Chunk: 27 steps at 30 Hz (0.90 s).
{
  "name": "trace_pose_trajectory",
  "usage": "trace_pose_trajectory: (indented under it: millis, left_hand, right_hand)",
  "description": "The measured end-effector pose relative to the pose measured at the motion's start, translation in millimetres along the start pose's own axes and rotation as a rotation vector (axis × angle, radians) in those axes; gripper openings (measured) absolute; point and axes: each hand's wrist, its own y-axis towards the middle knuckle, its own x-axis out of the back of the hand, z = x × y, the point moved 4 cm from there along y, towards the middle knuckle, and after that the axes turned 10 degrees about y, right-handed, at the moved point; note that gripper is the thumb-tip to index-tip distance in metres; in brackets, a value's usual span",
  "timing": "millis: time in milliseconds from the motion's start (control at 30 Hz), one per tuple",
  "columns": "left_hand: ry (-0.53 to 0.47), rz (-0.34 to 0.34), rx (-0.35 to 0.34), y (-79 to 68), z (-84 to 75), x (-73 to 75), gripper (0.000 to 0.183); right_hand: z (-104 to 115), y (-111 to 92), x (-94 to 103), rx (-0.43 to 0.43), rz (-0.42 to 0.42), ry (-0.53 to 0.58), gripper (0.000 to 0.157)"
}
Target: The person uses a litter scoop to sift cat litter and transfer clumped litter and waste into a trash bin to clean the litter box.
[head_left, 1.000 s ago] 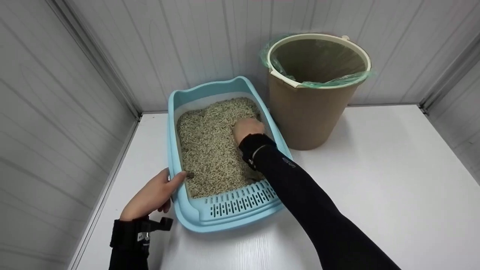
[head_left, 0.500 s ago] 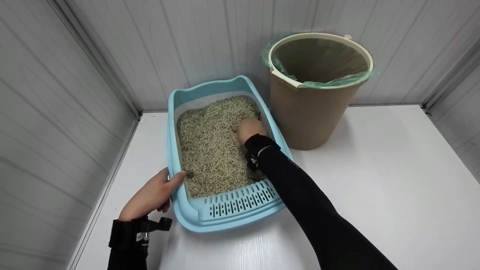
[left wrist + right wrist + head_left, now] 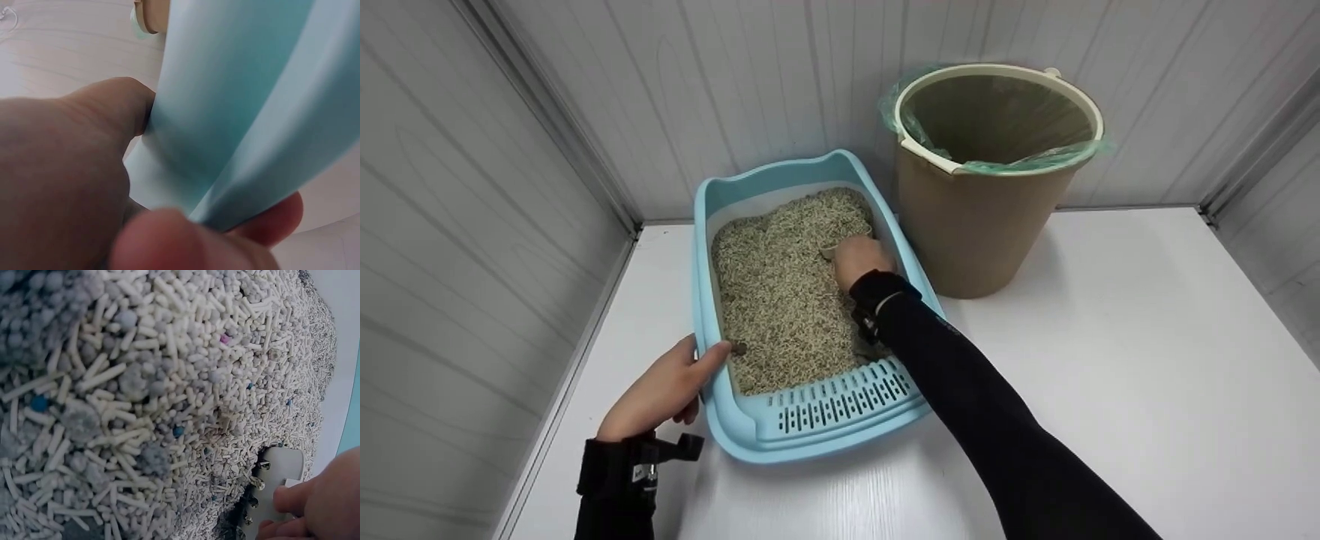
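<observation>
A light blue litter box [image 3: 703, 285] filled with pellet litter [image 3: 780, 300] sits on a white surface. My left hand [image 3: 660, 390] grips its left rim, thumb over the edge; the left wrist view shows fingers curled beneath the rim [image 3: 270, 140]. Inside the box, toward its right side, my right hand [image 3: 864, 261] holds a pale litter scoop [image 3: 281, 467] sunk partly in the litter. Only a bit of the scoop shows in the head view. Close to my left thumb lies a small dark clump [image 3: 739, 348]. Another dark clump [image 3: 45, 315] appears large in the right wrist view.
Against the box's right side stands a brown bin [image 3: 975, 232] lined with a green bag [image 3: 1027, 163]. Grey panel walls [image 3: 750, 82] rise behind and at both sides. A slotted ledge [image 3: 840, 401] forms the front of the box.
My right hand has shifted slightly to the right in the litter, and a bit of the scoop now shows at its left. The left hand keeps its hold on the rim.
</observation>
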Motion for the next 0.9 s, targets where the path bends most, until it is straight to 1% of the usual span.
trace_pose_trajectory:
  millis: [167, 267, 367, 400, 500, 567, 667, 700, 767, 800, 867, 900]
  left_hand:
    - [0.006, -0.001, -0.005, -0.2, 0.7, -0.2, 0.059]
    - [0.013, -0.003, -0.009, -0.9, 0.7, 0.3, 0.060]
    - [0.020, -0.007, -0.006, -1.6, 1.1, 1.4, 0.061]
    - [0.018, -0.007, -0.005, -1.6, 1.4, 1.8, 0.061]
    - [0.001, 0.009, -0.015, 0.6, 0.3, 0.0, 0.063]
    - [-0.009, 0.019, -0.022, 1.9, -0.2, -0.3, 0.063]
    - [-0.017, 0.026, -0.027, 2.4, 0.1, 0.4, 0.061]
    - [-0.019, 0.027, -0.028, 2.3, 0.3, 0.6, 0.061]
    - [-0.018, 0.027, -0.025, 2.1, 1.0, 1.0, 0.061]
    - [-0.016, 0.026, -0.020, 1.8, 1.6, 1.1, 0.061]
    - [-0.012, 0.024, -0.013, 1.2, 2.4, 1.1, 0.061]
    - [-0.009, 0.020, -0.009, 1.0, 2.8, 1.4, 0.061]
  right_hand:
    - [-1.3, 1.3, 3.4, 0.036, -0.004, -0.003, 0.024]
    - [-1.9, 2.6, 6.2, 0.045, -0.023, 0.035, 0.029]
    - [-0.9, 3.5, 8.0, 0.057, -0.032, 0.059, 0.037]
    - [0.0, 3.8, 8.4, 0.063, -0.035, 0.060, 0.037]
    - [0.0, 0.5, 11.3, 0.079, -0.040, 0.034, 0.036]
    - [1.7, -2.8, 13.9, 0.087, -0.040, 0.047, 0.033]
    - [7.9, -9.6, 18.8, 0.149, -0.053, 0.039, 0.031]
    - [10.2, -12.7, 20.2, 0.182, -0.070, 0.033, 0.030]
    - [15.2, -20.6, 23.3, 0.276, -0.118, -0.017, 0.033]
    - [17.4, -25.1, 24.9, 0.303, -0.140, -0.039, 0.034]
    - [20.7, -32.7, 28.2, 0.340, -0.169, -0.055, 0.038]
    - [21.8, -35.9, 30.4, 0.340, -0.172, -0.034, 0.040]
